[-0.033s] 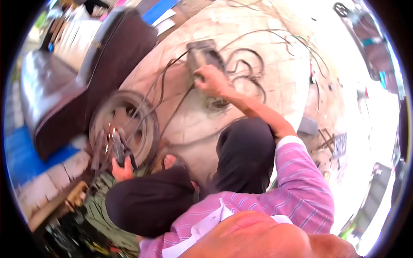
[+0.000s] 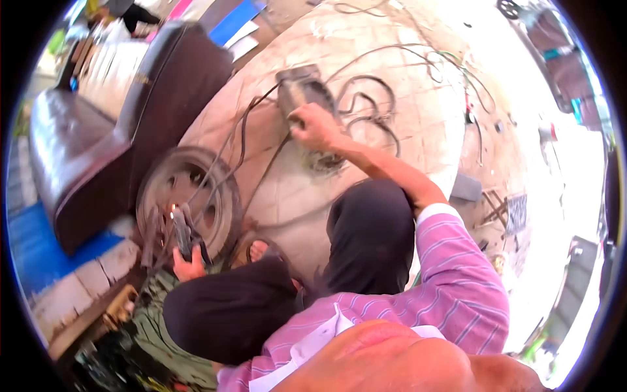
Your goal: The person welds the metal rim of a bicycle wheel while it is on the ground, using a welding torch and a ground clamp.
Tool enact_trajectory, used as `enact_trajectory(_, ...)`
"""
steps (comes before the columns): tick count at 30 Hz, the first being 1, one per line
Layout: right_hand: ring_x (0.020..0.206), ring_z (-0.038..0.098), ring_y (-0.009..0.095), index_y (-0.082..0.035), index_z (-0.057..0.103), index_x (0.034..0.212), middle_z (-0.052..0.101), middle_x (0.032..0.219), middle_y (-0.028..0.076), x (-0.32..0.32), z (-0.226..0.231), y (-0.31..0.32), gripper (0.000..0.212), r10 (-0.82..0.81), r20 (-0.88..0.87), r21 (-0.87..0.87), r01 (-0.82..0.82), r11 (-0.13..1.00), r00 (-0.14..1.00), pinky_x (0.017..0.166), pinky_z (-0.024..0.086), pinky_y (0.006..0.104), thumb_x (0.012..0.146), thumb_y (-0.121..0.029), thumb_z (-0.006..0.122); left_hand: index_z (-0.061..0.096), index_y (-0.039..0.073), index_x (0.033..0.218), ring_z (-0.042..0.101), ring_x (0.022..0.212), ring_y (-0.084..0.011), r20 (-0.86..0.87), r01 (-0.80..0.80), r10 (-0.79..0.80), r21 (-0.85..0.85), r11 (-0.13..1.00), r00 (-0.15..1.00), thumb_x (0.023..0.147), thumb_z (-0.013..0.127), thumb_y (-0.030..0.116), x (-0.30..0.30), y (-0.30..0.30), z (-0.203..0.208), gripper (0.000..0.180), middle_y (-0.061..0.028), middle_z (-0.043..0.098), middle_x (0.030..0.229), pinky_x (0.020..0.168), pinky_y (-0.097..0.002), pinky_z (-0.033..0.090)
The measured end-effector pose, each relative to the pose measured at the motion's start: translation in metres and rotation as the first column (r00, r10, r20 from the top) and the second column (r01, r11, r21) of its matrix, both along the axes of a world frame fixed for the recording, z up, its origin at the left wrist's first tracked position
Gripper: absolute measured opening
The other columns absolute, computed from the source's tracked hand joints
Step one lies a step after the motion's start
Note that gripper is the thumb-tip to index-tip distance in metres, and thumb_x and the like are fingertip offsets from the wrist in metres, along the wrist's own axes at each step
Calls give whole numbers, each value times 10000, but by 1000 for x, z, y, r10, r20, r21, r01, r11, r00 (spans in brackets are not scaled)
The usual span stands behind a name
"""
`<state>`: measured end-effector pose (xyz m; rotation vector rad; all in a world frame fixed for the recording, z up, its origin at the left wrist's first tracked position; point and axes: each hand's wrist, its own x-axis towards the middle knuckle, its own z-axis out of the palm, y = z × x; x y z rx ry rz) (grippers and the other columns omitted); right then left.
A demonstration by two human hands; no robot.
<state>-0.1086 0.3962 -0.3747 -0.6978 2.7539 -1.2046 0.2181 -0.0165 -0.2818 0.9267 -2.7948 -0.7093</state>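
Note:
My left hand [image 2: 189, 264] is closed around the handle of a dark welding clamp [image 2: 185, 228], beside my left knee. Its jaw end points away from me over a round metal wheel rim [image 2: 225, 219], with a bright spot near the tip. Ahead of me, my right hand [image 2: 317, 129] reaches over a dark box with thick cables [image 2: 297, 91], which looks like a small welding machine. Its fingers are curled at the box's near side; whatever they hold, if anything, is hidden. Black cables [image 2: 243, 130] run from the box toward the wheel rim and my left hand.
A brown padded seat [image 2: 183, 78] stands at the left, near a blue sheet [image 2: 52, 242] and pale bricks [image 2: 95, 271]. Looped cables [image 2: 392, 98] lie on the pale ground right of the box. A grey block [image 2: 466, 187] lies farther right. Another person [image 2: 137, 14] is partly visible at the far left.
The whole view has shifted slightly. My left hand stays on the clamp by the wheel rim, and my right hand stays over the box.

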Motion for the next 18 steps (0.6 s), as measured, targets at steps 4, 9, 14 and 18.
enact_trajectory(4, 1191, 638, 361, -71, 743, 1191, 708, 1200, 172, -9, 12, 16, 433, 107, 33, -53, -105, 993, 994, 1044, 521, 437, 850, -337, 731, 628, -12, 1160, 675, 795, -318, -153, -52, 33, -122, 991, 988, 940, 782, 390, 21, -30, -36, 484, -147, 708, 868, 759, -444, 538)
enact_trajectory(9, 1137, 690, 415, 9, 732, 1219, 734, 1213, 248, -38, 22, 24, 571, 202, 285, -82, -186, 979, 937, 1006, 544, 441, 833, -411, 705, 643, -37, 1115, 599, 708, -215, -128, -262, 451, 664, 700, 883, 1029, 674, 408, -11, -21, -27, 454, -54, 645, 835, 622, -384, 504)
enact_trajectory(14, 1073, 713, 338, -5, 744, 1226, 751, 1155, 234, -39, 107, -41, 515, 180, 561, 181, -332, 926, 808, 947, 547, 424, 926, -419, 689, 654, 42, 1019, 550, 638, -158, -137, -225, 758, 908, 353, 637, 1065, 602, 448, 13, -28, -23, 411, -13, 599, 790, 543, -319, 442)
enact_trajectory(18, 1107, 670, 214, 18, 718, 1269, 737, 1177, 122, -2, 169, -76, 481, 306, 527, -145, -271, 952, 793, 965, 524, 363, 989, -372, 689, 664, 108, 941, 536, 544, -124, -167, -292, 643, 787, 544, 748, 1065, 621, 397, -4, -9, 11, 318, 23, 562, 696, 480, -291, 422)
